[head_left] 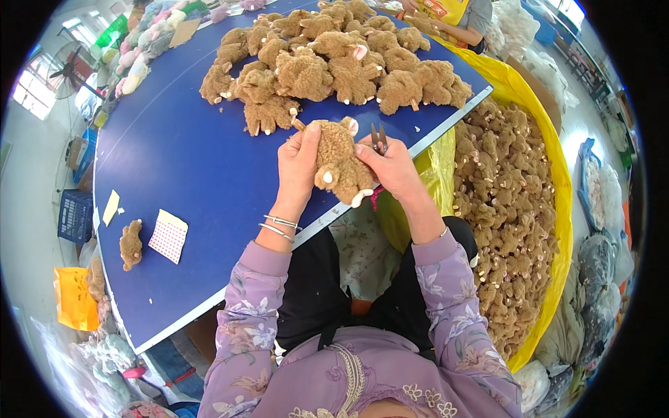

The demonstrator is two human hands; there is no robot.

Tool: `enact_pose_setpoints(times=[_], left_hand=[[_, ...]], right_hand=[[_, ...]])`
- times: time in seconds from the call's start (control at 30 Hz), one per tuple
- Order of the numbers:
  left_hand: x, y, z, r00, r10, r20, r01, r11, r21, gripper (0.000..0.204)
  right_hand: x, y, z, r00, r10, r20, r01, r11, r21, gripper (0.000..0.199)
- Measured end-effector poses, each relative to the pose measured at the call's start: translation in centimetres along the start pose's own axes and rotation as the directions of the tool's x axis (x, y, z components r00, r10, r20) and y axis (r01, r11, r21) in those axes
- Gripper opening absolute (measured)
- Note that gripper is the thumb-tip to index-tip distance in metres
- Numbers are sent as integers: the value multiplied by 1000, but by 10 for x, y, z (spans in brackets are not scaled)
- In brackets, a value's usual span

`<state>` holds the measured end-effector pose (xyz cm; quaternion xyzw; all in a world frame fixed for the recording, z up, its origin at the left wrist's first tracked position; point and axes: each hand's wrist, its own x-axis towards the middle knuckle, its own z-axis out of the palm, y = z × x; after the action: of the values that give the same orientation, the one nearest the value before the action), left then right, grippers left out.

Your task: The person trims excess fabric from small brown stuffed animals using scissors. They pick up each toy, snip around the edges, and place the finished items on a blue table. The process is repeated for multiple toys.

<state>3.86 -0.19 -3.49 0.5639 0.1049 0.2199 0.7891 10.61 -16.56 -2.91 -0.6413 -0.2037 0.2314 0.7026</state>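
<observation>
Between my two hands, over the near edge of the blue table [230,160], is a brown fleecy plush toy skin [336,155] with small white and pink tips. My left hand [300,160] is closed on its left side, thumb on top. Its right side is gripped by my right hand [394,167], thumb pressed on the fabric. Small dark-bladed thread snips [378,138] also sit in the right hand, blades pointing away from me. A large pile of similar brown plush pieces [303,73] lies just beyond my hands.
To my right, a yellow plastic-lined container [563,209] holds many brown plush pieces [505,216]. One plush piece [130,245] lies left, beside a dotted sticker sheet [168,237]. A co-worker in yellow [446,12] is at the far side. A blue crate [75,214] stands left.
</observation>
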Motion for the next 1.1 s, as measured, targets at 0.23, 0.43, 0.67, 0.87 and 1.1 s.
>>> enact_pose_setpoints(times=[0.23,0.43,0.67,0.87,1.1], left_hand=[[14,12,-23,993,37,-115,-41,999,-31,32],[54,4,-51,827,539,-161,-256,616,745,33],[63,4,-75,946,318,-68,4,198,980,39],[28,6,-58,917,397,32,-235,474,848,26],[-9,9,-15,779,550,301,-522,304,797,34]], right_hand=[[-2,-14,-27,955,-117,-273,99,992,-78,20],[3,-53,-95,899,-383,-215,410,558,721,33],[23,-1,-15,993,4,-122,-25,986,-168,22],[22,7,0,996,-65,-61,54,986,-159,26],[8,5,14,990,38,136,-51,994,94,39]])
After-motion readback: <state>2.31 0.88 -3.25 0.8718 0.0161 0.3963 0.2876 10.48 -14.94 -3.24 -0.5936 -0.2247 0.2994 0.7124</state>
